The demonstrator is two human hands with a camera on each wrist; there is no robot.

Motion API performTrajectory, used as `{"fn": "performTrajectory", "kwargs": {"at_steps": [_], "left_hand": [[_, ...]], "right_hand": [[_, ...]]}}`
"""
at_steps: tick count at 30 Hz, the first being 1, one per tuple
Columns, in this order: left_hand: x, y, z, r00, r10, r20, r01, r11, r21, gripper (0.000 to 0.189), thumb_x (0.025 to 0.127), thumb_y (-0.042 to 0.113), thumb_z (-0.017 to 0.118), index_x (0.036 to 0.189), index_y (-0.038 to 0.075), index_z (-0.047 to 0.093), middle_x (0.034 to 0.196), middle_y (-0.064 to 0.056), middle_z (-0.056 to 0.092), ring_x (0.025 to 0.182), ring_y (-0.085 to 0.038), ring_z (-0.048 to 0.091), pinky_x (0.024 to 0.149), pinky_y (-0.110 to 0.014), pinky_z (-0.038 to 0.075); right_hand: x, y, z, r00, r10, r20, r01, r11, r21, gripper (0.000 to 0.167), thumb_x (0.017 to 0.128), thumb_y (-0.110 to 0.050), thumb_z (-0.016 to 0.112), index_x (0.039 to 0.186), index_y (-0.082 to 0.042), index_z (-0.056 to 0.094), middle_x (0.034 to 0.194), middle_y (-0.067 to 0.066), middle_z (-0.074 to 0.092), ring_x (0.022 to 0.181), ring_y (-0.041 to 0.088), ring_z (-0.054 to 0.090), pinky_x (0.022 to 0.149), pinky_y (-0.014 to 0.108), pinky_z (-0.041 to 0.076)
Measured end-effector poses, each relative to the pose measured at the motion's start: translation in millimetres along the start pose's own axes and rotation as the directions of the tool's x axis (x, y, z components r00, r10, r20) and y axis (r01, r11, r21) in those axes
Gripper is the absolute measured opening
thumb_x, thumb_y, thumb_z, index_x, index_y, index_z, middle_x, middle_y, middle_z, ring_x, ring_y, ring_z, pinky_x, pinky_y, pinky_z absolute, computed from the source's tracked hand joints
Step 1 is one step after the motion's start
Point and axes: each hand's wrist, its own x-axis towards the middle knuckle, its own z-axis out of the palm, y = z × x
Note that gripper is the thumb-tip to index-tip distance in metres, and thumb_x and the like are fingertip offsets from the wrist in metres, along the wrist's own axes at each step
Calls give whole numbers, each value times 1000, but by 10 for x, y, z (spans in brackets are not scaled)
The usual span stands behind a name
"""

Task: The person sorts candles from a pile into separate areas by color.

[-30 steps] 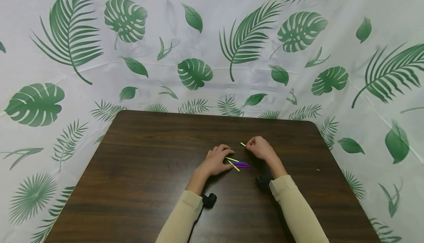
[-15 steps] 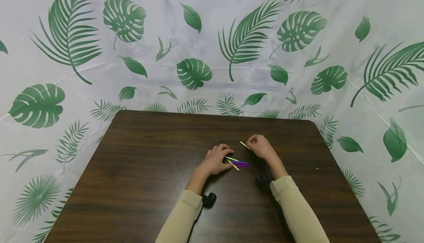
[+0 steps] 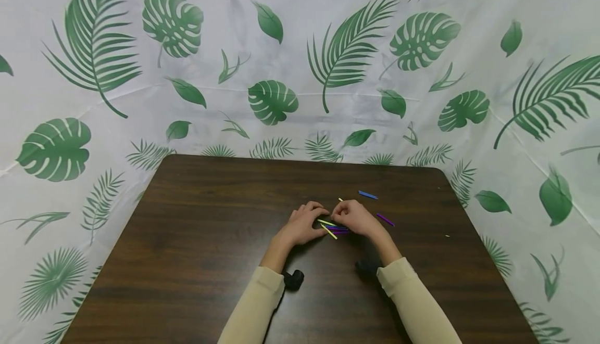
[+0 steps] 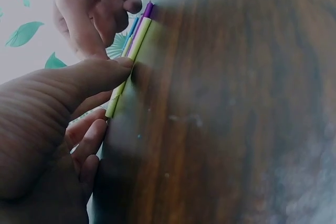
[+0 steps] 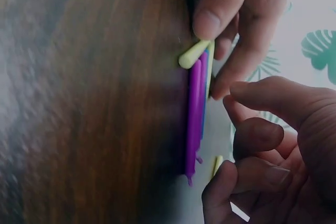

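A small pile of thin candles lies on the table, where yellow candles cross purple ones and a blue one. My left hand holds the pile from the left. In the left wrist view its thumb presses a yellow candle, with fingers curled behind. My right hand is close to the pile's far right side, fingers loosely curled, and nothing shows between thumb and forefinger in the right wrist view. Just past it the tip of another yellow candle shows; the rest is hidden by the hand.
Blue candles and a purple candle lie apart to the right on the dark wooden table. A tiny yellowish bit is farther right. A leaf-printed cloth hangs behind the table.
My right hand has let go of the single yellow candle and moved left toward the pile, uncovering the blue and purple candles behind it. The left hand stays at the pile.
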Motion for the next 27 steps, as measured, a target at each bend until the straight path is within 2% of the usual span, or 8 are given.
{"fn": "performTrajectory", "kwargs": {"at_steps": [7,27], "left_hand": [[-5,-8,4,1000,0,-1,0,1000,7,51,103,35,75,150,19,63,159,-8,50,142,-32,49,111,-52,41],[8,-25,36,1000,-7,3,7,1000,4,51,103,36,73,150,20,63,160,-7,49,143,-31,48,113,-53,41]], "right_hand": [[2,-20,80,999,-21,30,21,1000,-6,14,102,-18,72,103,-7,79,79,2,65,68,15,52,64,31,45],[-13,-29,116,998,-42,38,42,999,4,14,100,-16,71,100,-5,79,71,-1,61,62,11,51,61,28,43]]}}
